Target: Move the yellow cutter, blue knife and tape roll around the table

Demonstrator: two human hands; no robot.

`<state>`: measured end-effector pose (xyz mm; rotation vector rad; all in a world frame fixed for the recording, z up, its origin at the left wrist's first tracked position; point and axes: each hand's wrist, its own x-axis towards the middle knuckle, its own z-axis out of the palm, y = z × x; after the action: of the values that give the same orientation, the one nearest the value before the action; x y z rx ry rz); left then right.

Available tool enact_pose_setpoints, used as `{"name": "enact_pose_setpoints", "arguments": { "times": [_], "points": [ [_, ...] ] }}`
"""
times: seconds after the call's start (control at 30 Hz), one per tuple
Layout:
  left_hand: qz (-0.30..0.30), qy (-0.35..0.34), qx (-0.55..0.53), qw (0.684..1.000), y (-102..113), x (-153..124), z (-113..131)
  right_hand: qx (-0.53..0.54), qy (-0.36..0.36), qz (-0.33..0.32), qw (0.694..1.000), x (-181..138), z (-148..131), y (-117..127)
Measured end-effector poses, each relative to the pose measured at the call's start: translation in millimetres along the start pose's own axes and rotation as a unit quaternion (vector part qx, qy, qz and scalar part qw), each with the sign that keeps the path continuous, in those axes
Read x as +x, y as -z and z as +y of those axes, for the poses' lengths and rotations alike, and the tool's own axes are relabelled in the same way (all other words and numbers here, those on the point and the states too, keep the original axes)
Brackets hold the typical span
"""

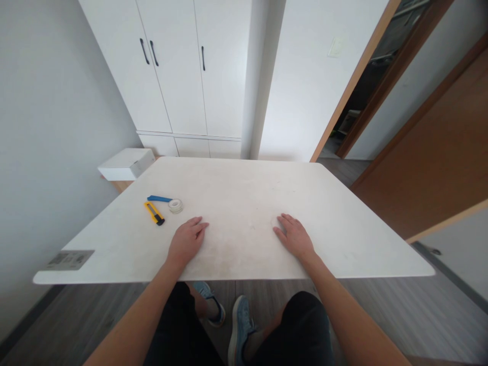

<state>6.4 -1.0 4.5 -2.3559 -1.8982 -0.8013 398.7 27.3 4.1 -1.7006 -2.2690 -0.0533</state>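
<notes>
My left hand rests on the white table, fingers stretched out and nothing held. Flat on the tabletop lies my right hand, its fingers slightly spread and free of any object. Beyond and to the left of my left hand are a yellow utility knife with a black end, a roll of white tape and a blue strip-like tool whose kind I cannot make out. The blue piece reaches up to the tape roll; the knife lies just in front of them, apart from my hand.
A grey printed label is at the table's near left corner. A white box stands past the left edge. White cabinets with dark handles line the back, and a brown wooden door is on the right.
</notes>
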Motion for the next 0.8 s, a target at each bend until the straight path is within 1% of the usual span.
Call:
{"name": "enact_pose_setpoints", "arguments": {
  "times": [0.8],
  "points": [
    [-0.001,-0.002,-0.001,1.000,2.1,0.1,1.6,-0.005,0.005,0.006,1.000,-0.3,-0.4,0.2]
  ]
}}
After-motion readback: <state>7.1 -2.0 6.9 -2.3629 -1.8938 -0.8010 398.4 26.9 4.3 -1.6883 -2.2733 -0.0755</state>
